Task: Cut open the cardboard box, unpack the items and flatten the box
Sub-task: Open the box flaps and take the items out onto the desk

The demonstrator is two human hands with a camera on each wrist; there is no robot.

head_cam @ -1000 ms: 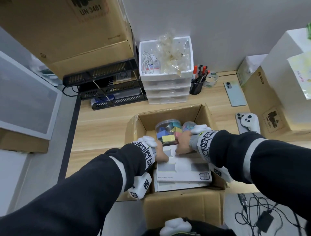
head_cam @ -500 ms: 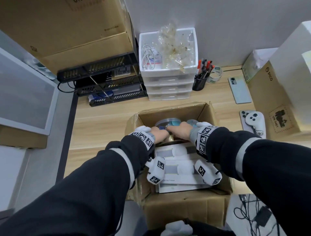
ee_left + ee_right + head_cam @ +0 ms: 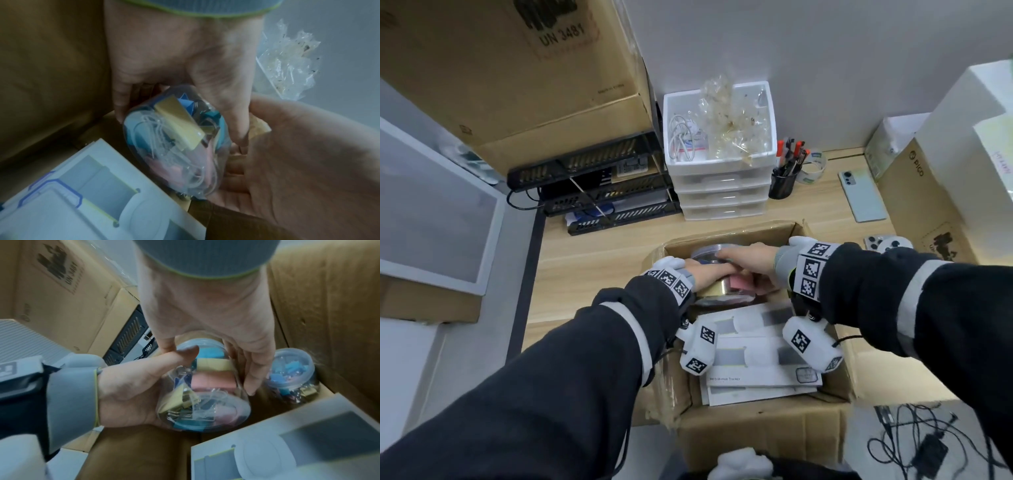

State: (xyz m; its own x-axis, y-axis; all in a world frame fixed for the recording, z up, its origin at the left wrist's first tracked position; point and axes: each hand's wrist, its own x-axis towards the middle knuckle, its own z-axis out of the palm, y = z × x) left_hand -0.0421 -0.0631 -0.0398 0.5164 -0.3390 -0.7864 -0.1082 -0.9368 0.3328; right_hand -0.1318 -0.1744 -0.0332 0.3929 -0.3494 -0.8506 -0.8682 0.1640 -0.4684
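Both hands, left hand (image 3: pixel 131 386) and right hand (image 3: pixel 207 305), curled round the clip jar (image 3: pixel 203 395) in the box (image 3: pixel 756 435): smooth plastic, probably slippery, light; hold its sides.

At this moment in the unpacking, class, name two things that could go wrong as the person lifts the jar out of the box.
1. The clear jar of binder clips is smooth and tilted between the left hand and right hand; it might slip and spill.
2. A second jar stands close beside it in the corner of the cardboard box; the right hand's fingers pass between the two and could knock it over.
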